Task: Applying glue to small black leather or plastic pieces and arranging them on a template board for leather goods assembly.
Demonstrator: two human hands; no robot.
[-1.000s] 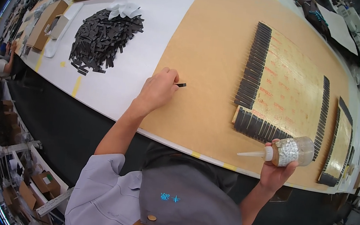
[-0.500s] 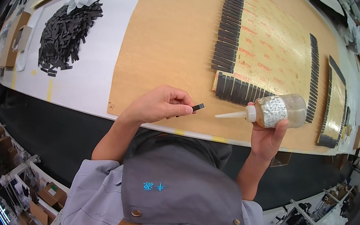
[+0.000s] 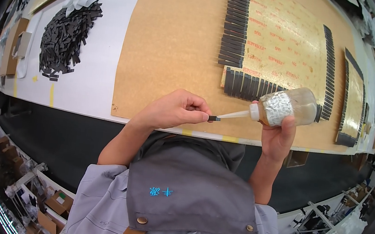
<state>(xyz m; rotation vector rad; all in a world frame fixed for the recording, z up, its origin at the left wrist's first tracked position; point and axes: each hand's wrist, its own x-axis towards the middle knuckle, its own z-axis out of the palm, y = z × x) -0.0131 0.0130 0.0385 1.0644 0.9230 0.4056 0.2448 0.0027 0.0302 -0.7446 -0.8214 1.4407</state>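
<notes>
Between thumb and fingers, my left hand (image 3: 176,110) pinches a small black strip (image 3: 214,118) near the table's front edge. My right hand (image 3: 277,132) is wrapped round a clear squeeze bottle (image 3: 290,106) with a silvery label and amber residue inside. The bottle lies nearly level, and its long pale nozzle (image 3: 237,115) points left, its tip at the strip's end. Whether liquid comes out is too small to see. Just beyond the bottle is a tan board (image 3: 281,39) with red print, black strips (image 3: 235,29) set in rows along its left, near and right edges.
A pile of loose black strips (image 3: 66,39) lies on the white tabletop at the left, a crumpled white sheet (image 3: 79,1) at its top. Brown paper (image 3: 173,45) covers the middle. A smaller edged board (image 3: 352,100) lies at the right. Cardboard boxes (image 3: 11,48) stand far left.
The bottle and my left hand have come together, so the nozzle tip now meets the strip. The strip has turned from slanting upward to nearly level.
</notes>
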